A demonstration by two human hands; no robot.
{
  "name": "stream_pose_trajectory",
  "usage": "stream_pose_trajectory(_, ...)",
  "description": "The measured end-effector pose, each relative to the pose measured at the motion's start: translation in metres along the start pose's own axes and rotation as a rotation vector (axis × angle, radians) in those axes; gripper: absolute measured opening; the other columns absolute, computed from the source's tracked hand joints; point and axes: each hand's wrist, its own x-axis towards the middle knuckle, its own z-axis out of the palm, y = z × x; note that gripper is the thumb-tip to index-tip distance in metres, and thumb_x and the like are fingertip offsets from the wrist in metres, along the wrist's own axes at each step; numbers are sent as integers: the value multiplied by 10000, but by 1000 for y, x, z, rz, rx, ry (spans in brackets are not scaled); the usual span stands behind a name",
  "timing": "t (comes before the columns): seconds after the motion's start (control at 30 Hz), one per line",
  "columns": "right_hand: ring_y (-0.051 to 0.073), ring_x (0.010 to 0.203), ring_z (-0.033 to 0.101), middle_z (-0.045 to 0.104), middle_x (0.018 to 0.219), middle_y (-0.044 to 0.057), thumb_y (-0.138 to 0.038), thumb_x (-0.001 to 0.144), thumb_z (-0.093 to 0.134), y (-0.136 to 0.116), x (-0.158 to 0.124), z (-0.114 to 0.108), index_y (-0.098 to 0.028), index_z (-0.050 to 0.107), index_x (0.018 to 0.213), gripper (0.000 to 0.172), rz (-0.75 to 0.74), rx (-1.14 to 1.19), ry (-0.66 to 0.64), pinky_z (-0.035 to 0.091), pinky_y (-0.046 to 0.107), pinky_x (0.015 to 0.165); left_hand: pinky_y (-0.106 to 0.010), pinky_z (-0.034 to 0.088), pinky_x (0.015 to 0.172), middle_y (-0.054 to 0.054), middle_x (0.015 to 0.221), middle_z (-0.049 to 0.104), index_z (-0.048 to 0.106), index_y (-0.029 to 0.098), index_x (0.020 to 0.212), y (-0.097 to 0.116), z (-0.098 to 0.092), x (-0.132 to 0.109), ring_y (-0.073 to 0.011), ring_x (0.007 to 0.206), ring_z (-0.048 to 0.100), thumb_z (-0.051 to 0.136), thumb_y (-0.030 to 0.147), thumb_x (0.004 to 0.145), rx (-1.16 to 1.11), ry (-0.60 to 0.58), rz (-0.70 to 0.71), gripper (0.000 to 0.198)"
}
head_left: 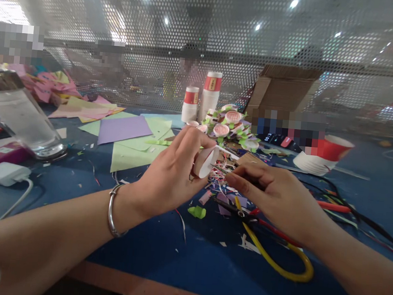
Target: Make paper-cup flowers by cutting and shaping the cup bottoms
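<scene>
My left hand (169, 175), with a silver bracelet at its wrist, pinches a small round white paper cup bottom (204, 163) between thumb and fingers. A white paper strip (228, 152) shows just past it. My right hand (275, 195) is closed on a thin pointed metal tool (219, 169), whose tip is at the face of the cup bottom; whether it pierces the paper I cannot tell. Its grip end is hidden in the fingers. Beneath my right hand lie a yellow-handled tool (275, 264) and a red handle (279, 229), crossing each other.
Cut cup bottoms with green paper tabs (231, 118) are heaped behind the hands, near stacked paper cups (210, 98). Paper scraps (218, 197) litter the blue table (159, 263). Coloured sheets (125, 130) and a glass of water (23, 118) stand left, a red-and-white cup (323, 154) right.
</scene>
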Motion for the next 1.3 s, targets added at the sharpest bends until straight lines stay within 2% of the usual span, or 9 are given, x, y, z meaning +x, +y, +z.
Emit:
stream_pose_trajectory(0.2,182,686,569,584,684,8,-711,934,500,-1,0,-1,-242,664,723,540,-1,-2,8,418,318,629,-382,604,817,-99,1212,607,498,229,1135,-2,2,-2,-238,1070,653,753,94,801,-46,3,-14,441)
stream_pose_trajectory(0.43,189,708,567,564,676,16,-727,913,517,-4,-1,-3,-230,642,678,563,-4,-2,32,420,319,641,-395,607,826,-110,1232,600,474,231,1177,-5,4,-3,-240,1050,669,769,116,803,-93,19,-9,490)
stream_pose_trajectory(0.57,178,676,549,564,677,11,-675,936,519,-3,-1,-3,-231,638,685,524,-5,-7,17,409,308,618,-401,603,839,-113,1230,608,464,227,1196,-6,6,-4,-240,1051,669,768,140,809,-121,26,-49,500)
stream_pose_trajectory(0.7,175,678,539,566,679,9,-648,958,498,-2,0,-3,-228,617,681,517,-7,1,-14,402,308,623,-363,599,757,-83,1137,645,461,230,1148,-8,7,-3,-209,940,675,802,192,783,-176,54,-141,501)
stream_pose_trajectory(0.87,165,649,500,556,731,15,-765,887,502,-4,1,-6,-224,604,686,586,60,81,11,389,315,606,-306,557,623,-26,991,655,454,240,1067,-7,6,0,-154,756,631,826,198,733,-205,59,-232,501)
stream_pose_trajectory(1.1,168,692,507,587,779,20,-720,826,643,-1,1,1,-212,682,811,510,127,245,32,398,309,623,-330,594,708,-102,1192,657,472,219,1116,-4,9,-3,-182,872,689,787,181,760,-265,-1,-212,477)
stream_pose_trajectory(1.3,184,764,578,673,862,39,-648,804,725,-3,1,3,-215,728,876,439,114,400,63,458,311,691,-307,586,712,-65,1129,656,461,247,1128,-2,19,-8,-178,894,689,796,136,760,-379,-35,-191,511)
